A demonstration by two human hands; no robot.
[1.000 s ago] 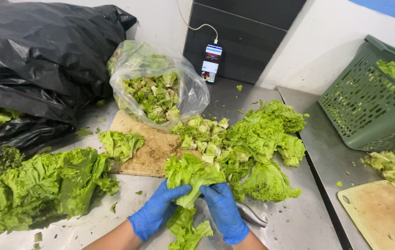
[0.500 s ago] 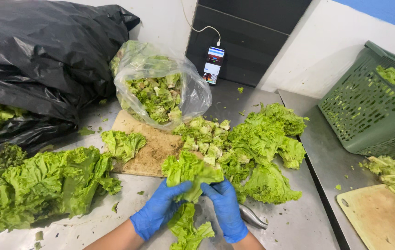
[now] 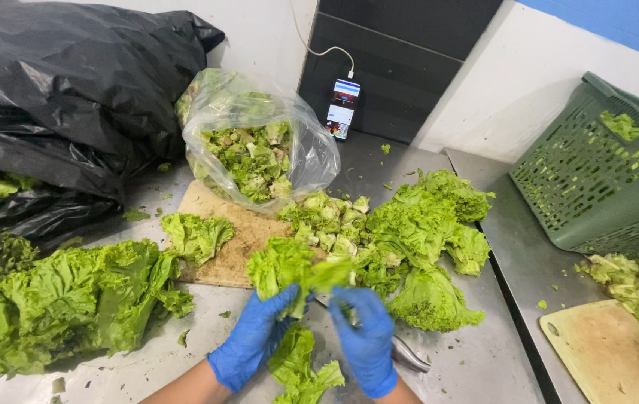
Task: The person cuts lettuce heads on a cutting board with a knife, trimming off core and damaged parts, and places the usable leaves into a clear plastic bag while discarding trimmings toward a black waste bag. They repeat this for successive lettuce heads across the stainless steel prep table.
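1. Stainless steel worktop [image 3: 484, 366] runs along a white wall, with a dark tiled panel behind it and a strip of blue wall at the upper right.
2. Both hands wear blue gloves and meet low in the middle of the view, above the worktop.
3. The left hand [image 3: 256, 337] has its grip clenched on a lettuce leaf [image 3: 289, 269], fingers wrapped around the lower part of the leaf.
4. The right hand [image 3: 364, 337] also grasps the same leaf from the other side, its fingers closed on the pale rib end; the frilly green top stands up between the two hands.
5. Just below the hands, more torn lettuce [image 3: 300, 366] lies on the worktop.
6. A knife [image 3: 409, 355] lies on the steel beside the right hand, partly hidden by it.
7. A wooden cutting board [image 3: 229, 247] sits behind the hands, with a small leaf on it and a clear plastic bag [image 3: 259, 142] of chopped lettuce resting on its far edge.
8. A heap of lettuce heads [image 3: 424, 239] lies to the right of the board, and a larger pile of leaves [image 3: 65, 299] lies to the left.
9. Black plastic sacks [image 3: 65, 90] are stacked at the far left.
10. A phone [image 3: 342, 109] on a white cable leans against the dark panel.
11. A green plastic basket [image 3: 596, 179] stands at the right, near a second cutting board [image 3: 596, 359].
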